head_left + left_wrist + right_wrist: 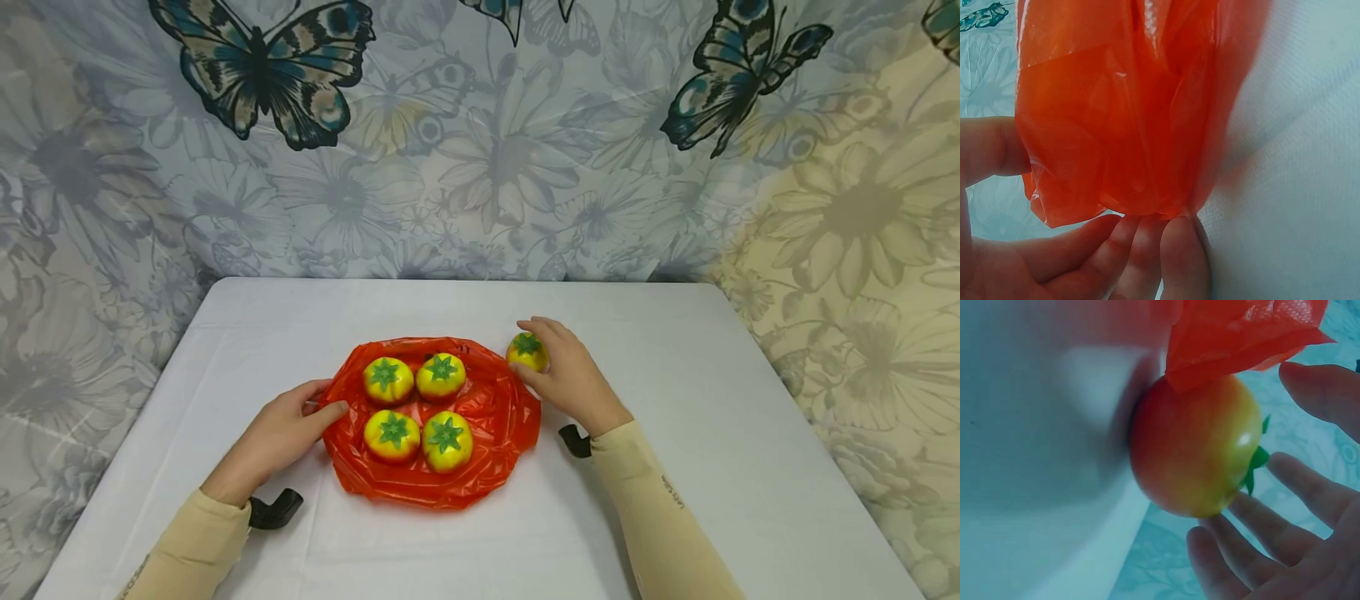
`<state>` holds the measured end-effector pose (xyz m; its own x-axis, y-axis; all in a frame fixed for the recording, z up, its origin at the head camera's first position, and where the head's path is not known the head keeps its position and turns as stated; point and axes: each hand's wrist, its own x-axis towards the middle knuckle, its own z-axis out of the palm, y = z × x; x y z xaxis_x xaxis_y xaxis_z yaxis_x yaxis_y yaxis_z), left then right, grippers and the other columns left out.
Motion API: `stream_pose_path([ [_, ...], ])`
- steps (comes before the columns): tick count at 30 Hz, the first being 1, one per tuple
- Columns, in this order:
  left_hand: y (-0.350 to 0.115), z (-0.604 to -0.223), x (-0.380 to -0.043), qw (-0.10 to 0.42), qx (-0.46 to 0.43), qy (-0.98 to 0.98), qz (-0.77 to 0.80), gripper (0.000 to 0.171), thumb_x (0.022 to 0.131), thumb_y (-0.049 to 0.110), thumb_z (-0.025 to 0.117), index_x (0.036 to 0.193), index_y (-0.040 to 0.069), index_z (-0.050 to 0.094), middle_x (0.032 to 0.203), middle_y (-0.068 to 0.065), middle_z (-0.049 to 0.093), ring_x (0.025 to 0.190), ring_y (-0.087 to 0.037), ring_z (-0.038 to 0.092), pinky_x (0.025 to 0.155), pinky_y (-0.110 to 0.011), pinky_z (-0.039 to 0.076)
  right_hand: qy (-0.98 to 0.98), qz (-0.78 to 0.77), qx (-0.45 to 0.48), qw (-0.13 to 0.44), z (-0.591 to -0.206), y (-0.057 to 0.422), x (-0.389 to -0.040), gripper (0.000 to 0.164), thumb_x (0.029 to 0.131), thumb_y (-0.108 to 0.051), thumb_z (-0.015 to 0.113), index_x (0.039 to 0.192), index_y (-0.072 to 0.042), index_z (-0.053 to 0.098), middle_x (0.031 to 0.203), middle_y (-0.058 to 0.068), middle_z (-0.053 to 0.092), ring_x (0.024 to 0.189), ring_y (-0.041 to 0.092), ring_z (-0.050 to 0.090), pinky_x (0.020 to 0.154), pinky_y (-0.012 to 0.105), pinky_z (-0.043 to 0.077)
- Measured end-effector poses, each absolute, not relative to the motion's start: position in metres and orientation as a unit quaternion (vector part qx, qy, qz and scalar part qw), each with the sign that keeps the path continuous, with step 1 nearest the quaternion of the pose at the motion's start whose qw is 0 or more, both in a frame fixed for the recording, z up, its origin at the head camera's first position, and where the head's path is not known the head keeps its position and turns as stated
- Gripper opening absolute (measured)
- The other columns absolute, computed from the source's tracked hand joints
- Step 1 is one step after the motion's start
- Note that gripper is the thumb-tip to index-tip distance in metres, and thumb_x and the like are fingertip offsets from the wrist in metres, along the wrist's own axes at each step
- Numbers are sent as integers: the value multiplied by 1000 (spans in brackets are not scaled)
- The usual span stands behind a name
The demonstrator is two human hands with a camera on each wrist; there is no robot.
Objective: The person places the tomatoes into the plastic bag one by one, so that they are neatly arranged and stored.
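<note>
A red plastic bag (491, 417) lies on the table with its mouth spread wide and its rim raised. Several yellow-red tomatoes with green star-shaped tops, one of them the front right tomato (447, 442), sit inside it. My left hand (288, 425) pinches the bag's left side, thumb over the rim and fingers outside against the red film (1116, 125). Just outside the bag's right rim, another tomato (1197, 447) rests on the table. Around it my right hand (562, 367) is spread, fingertips right at its far side, while the thumb (1319, 394) stands apart from it.
A white cloth covers the table (675, 350), whose back edge meets a wall hanging (510, 167) printed with butterflies and flowers. Black wrist-camera mounts (276, 509) stick out beside both sleeves, close over the table.
</note>
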<state>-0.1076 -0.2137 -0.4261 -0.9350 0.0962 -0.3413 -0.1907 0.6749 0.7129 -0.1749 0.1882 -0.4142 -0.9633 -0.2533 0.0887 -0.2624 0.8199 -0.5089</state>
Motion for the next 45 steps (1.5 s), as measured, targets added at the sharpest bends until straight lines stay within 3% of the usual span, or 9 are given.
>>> stream_pose_path([
  [28,-214,-429,-107,173,-27,900,399,74,107,53,61,161,4,48,145,-21,67,120,-29,67,102,-54,58,-956,268,109,-35,-427,189,-181,63,100,-28,78,156,-14,54,168,17,45,149,44,52,117,59,51],
  [45,-214,-427,-108,173,-27,902,396,74,107,54,61,161,5,48,149,-23,64,128,-35,64,106,-59,56,-956,271,112,-17,-425,195,-182,62,100,-29,79,155,-14,55,161,16,52,140,40,59,114,57,54],
])
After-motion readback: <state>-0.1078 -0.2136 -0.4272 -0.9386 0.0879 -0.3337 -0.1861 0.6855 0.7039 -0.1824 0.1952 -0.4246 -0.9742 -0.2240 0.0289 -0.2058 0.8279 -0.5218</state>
